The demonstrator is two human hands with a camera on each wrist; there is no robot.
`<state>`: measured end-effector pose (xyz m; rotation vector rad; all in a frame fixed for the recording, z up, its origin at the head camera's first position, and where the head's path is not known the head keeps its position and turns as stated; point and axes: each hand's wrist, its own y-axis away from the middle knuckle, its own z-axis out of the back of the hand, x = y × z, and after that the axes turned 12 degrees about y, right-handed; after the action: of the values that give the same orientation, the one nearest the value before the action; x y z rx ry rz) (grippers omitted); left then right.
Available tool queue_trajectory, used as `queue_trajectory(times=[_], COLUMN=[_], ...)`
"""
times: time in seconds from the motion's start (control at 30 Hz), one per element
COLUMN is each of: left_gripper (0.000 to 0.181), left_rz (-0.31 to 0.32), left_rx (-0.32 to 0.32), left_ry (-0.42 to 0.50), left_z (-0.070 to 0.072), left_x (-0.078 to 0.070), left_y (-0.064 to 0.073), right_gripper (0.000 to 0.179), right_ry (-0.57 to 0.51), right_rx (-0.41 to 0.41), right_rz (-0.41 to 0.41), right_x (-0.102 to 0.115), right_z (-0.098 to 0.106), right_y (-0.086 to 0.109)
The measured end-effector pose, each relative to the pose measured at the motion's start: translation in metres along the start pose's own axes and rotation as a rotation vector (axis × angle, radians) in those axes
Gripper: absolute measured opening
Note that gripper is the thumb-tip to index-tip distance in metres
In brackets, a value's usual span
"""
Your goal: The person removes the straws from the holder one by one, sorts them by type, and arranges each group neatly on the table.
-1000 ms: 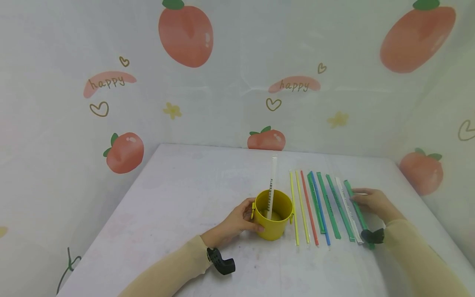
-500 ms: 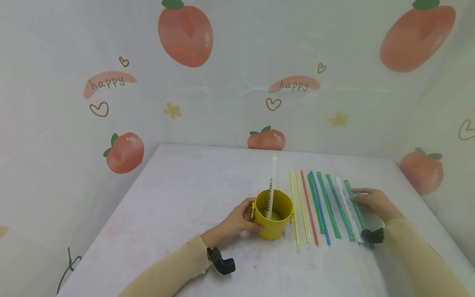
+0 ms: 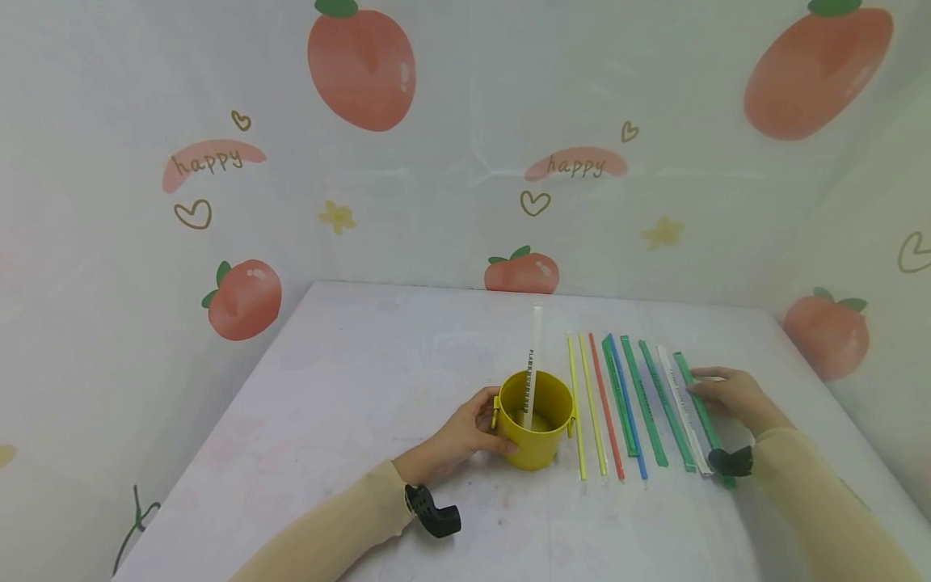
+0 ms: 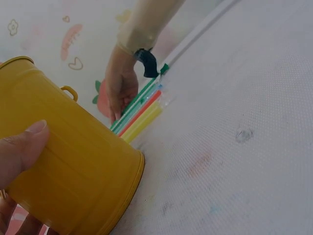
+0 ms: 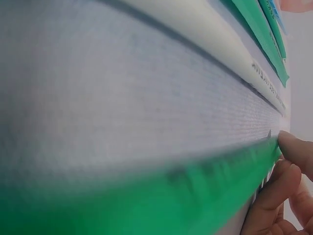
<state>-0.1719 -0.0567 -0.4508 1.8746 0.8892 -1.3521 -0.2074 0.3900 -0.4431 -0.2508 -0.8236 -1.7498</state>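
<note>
My left hand [image 3: 465, 428] grips a small yellow bucket [image 3: 537, 449] by its left side, thumb on the front wall. The left wrist view shows the thumb against the bucket [image 4: 78, 161], with other fingers partly hidden behind it. A white paper-wrapped straw [image 3: 534, 339] stands in the bucket, leaning on its rim. At the right end of a row of straws, my right hand [image 3: 735, 400] pinches a green-wrapped straw [image 3: 702, 416], which lies along the table. In the right wrist view, thumb and finger meet this green straw [image 5: 215, 188] near its far end.
Left of the held straw lie a white-wrapped straw [image 3: 684, 412], several green-wrapped ones [image 3: 665, 408], a blue straw [image 3: 631, 412], a red straw [image 3: 607, 404] and two yellow straws [image 3: 591, 396], closest to the bucket. A printed cloth [image 3: 436, 178] hangs behind the white table [image 3: 378, 364].
</note>
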Motion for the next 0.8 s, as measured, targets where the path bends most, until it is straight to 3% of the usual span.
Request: queue_trajectory(times=[0.8], left_gripper=[0.073], left_rz=[-0.006], left_rx=[0.004], left_ry=[0.013], left_z=[0.001], left_x=[0.0017], left_y=[-0.0003], right_gripper=[0.075], right_ry=[0.007], right_rx=[0.014], right_rz=[-0.004], right_x=[-0.0021], right_z=[0.0011], right_y=[-0.0019])
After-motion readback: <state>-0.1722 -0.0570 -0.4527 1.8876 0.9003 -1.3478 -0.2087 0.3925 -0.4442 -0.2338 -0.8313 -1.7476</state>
